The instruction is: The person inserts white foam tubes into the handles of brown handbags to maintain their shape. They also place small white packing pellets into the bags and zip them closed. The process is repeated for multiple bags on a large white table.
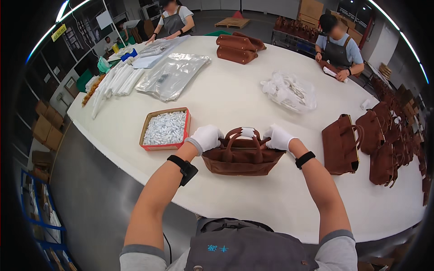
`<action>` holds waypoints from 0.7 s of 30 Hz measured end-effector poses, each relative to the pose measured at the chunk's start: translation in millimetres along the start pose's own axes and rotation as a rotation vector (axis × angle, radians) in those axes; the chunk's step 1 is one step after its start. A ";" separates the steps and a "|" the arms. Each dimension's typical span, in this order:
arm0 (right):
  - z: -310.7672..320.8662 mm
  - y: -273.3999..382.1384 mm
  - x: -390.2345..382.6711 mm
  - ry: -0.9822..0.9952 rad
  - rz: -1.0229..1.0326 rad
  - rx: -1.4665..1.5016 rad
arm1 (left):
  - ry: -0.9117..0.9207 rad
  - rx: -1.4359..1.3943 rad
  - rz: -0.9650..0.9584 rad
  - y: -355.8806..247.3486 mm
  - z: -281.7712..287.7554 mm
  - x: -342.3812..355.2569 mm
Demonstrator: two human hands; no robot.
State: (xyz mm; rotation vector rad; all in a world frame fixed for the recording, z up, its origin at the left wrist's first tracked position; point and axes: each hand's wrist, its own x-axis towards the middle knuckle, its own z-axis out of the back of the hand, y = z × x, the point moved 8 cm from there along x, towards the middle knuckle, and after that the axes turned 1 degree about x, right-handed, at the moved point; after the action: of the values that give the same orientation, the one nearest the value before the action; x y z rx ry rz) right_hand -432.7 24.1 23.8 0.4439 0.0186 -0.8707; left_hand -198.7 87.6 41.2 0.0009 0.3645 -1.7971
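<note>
A brown leather handbag (242,162) stands upright on the white table (226,198) in front of me, its handles raised, with something white wrapped on a handle. My left hand (207,137) in a white glove grips the bag's top at its left end. My right hand (278,137), also gloved, grips the top at the right end, fingers bent around the edge. To the left of the bag is a red-rimmed box (163,128) full of small white pieces.
More brown bags (339,144) crowd the right side; others (235,47) lie at the back. A bag of white wrapping (287,90), clear plastic sheets (169,74) and white rolls (117,79) lie farther off. Two co-workers (339,49) (174,22) work across the table.
</note>
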 end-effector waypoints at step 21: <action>20.1 57.4 -72.3 -0.305 0.371 -0.268 | -0.375 0.002 -0.372 -13.7 -2.5 -65.7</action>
State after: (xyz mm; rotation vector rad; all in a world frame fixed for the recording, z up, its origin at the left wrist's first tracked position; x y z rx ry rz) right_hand -440.2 101.6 77.3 0.0551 -0.2191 -0.5510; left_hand -195.1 153.3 54.9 -0.4215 0.0944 -2.1115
